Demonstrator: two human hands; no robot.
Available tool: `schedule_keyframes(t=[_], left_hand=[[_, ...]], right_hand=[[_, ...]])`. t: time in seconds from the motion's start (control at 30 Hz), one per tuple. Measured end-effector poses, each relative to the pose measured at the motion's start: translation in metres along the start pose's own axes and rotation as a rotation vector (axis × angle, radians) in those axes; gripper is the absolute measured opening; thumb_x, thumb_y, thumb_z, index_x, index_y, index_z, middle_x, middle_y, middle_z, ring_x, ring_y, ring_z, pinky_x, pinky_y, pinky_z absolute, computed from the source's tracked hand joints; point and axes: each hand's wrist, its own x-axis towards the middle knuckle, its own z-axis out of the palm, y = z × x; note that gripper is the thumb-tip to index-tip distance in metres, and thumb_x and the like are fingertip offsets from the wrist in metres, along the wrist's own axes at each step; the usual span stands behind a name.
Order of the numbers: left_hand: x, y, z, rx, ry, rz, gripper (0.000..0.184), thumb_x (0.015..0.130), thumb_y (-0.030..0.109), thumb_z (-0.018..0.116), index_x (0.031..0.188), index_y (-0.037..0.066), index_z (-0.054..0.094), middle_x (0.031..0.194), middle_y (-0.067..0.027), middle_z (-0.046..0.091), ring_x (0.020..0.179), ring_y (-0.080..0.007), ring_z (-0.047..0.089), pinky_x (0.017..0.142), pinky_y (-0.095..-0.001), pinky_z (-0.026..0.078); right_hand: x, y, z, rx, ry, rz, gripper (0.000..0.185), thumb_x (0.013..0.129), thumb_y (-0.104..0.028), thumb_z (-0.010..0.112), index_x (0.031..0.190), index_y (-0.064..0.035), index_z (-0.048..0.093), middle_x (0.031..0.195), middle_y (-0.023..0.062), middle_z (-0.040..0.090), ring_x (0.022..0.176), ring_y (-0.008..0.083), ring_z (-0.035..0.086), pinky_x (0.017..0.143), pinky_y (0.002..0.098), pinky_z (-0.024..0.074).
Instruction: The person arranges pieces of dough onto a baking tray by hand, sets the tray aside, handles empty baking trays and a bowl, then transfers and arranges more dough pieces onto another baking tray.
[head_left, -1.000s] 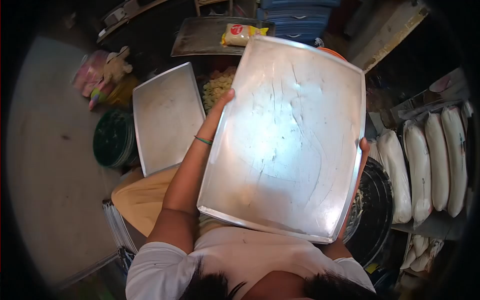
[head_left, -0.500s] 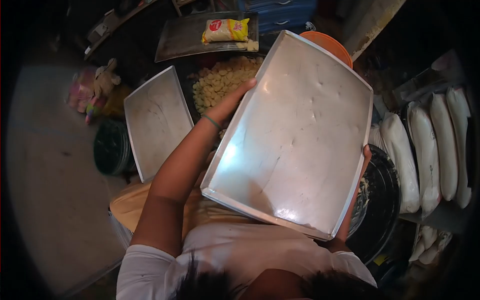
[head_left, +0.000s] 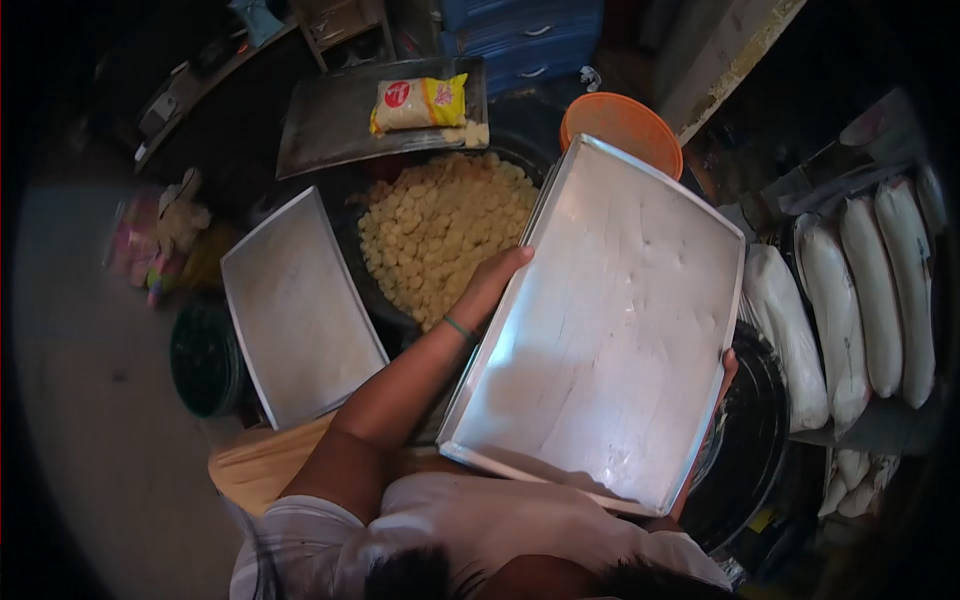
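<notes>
A silver metal tray (head_left: 610,320), dented and scratched, is held up at a slant in front of my chest. More rims show along its left edge, so it seems to be a stack; how many trays I cannot tell. My left hand (head_left: 500,278) grips the left long side, thumb on the rim and fingers hidden beneath. On the opposite side my right hand (head_left: 729,370) grips the edge, mostly hidden by the tray. Just beyond my left hand lies a heap of pale round dough-like pieces (head_left: 440,220) in a dark basin.
Another metal tray (head_left: 300,310) rests at the left, near a dark green bucket (head_left: 205,358). A yellow-and-clear packet (head_left: 420,103) lies on a dark baking sheet (head_left: 310,140). An orange tub (head_left: 622,135) stands behind; white filled bags (head_left: 835,310) and a black basin (head_left: 745,470) are right.
The held trays have come down and slightly right in view, with both hands still on them. More of the dough-like heap and the orange tub now shows; the whole view has shifted.
</notes>
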Motion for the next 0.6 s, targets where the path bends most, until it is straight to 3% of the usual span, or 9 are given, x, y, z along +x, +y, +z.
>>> schedule_keyframes(t=[0.1,0.6], left_hand=[[0.023,0.016,0.003,0.095,0.019,0.010,0.054,0.089,0.046,0.058,0.112,-0.002,0.062,0.100,-0.0077,0.064,0.088,-0.0132,0.058,0.079,-0.0269,0.047],[0.231,0.031,-0.021,-0.088,-0.068,0.008,0.060,0.088,0.050,0.057,0.115,-0.003,0.061,0.103,-0.0114,0.066,0.089,-0.0161,0.063,0.078,-0.0281,0.051]], right_hand=[[0.027,-0.005,-0.010,0.012,0.030,-0.005,0.077,0.082,-0.049,0.060,0.143,-0.0063,0.038,0.137,0.0162,0.048,0.122,0.0266,0.051,0.101,0.0374,0.0443],[0.220,0.001,-0.050,0.082,0.010,-0.020,0.077,0.084,-0.052,0.057,0.143,-0.0070,0.038,0.140,0.0147,0.046,0.124,0.0272,0.048,0.103,0.0389,0.0415]])
